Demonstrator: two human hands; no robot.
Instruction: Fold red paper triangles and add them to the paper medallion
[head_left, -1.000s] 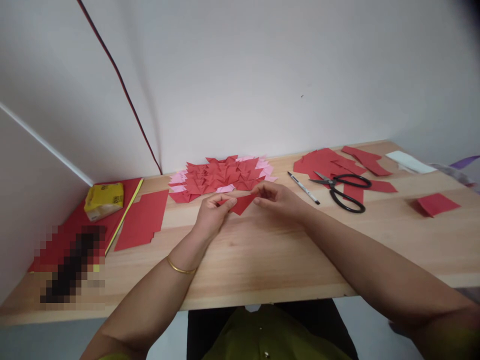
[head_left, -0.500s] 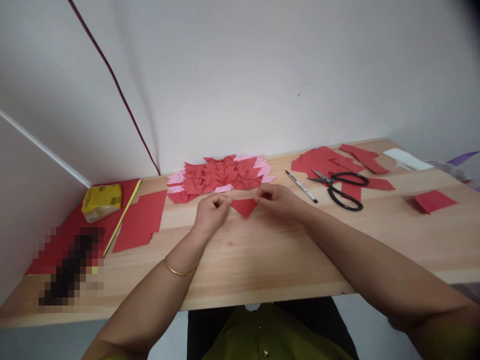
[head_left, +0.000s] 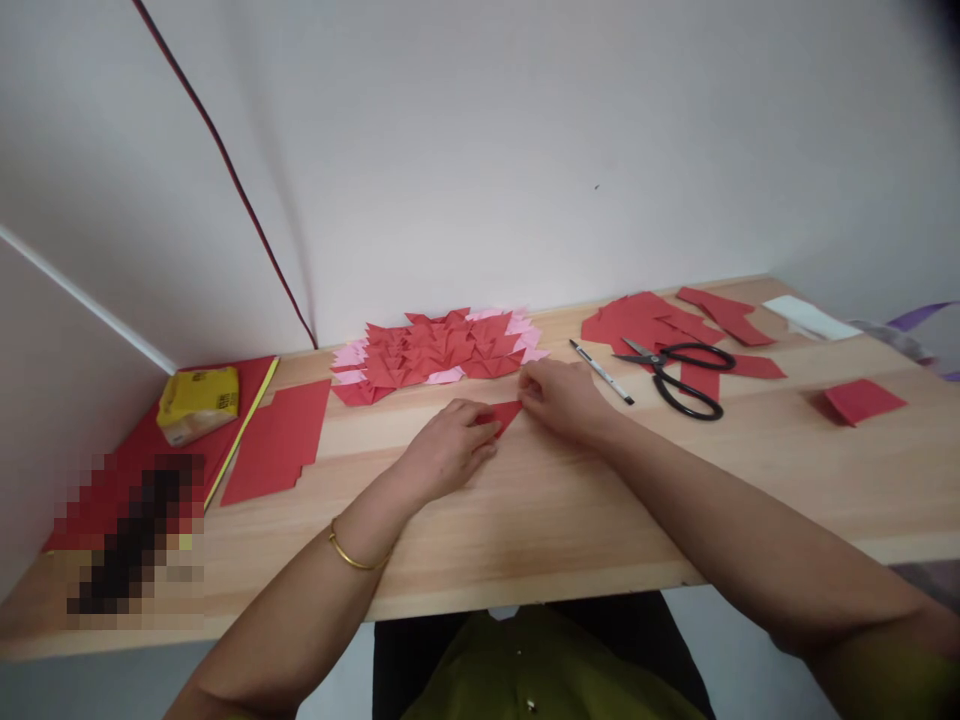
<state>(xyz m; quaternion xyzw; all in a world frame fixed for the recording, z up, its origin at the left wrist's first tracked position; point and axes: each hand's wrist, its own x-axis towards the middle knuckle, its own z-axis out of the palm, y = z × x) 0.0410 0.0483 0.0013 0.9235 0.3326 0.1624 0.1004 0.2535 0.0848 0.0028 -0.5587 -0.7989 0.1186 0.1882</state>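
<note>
Light moderate, cool, diffuse. Far wall (head_left: 480,150) pale grey, left panel (head_left: 67,320) dimmer. Cable (head_left: 217,150) throws a faint, soft-edged shadow just to its right. Mild shade under right hand (head_left: 559,405); darker smudge left of red square (head_left: 868,402). Bangle (head_left: 352,560) catches a small glint. Wide-lens stretch toward the sides, forearms drawn long. Far right upper corner goes black; sleeve (head_left: 911,675) near right sinks into gloom. Pixel blocks hide whatever's near left. Fine print too soft to read.
</note>
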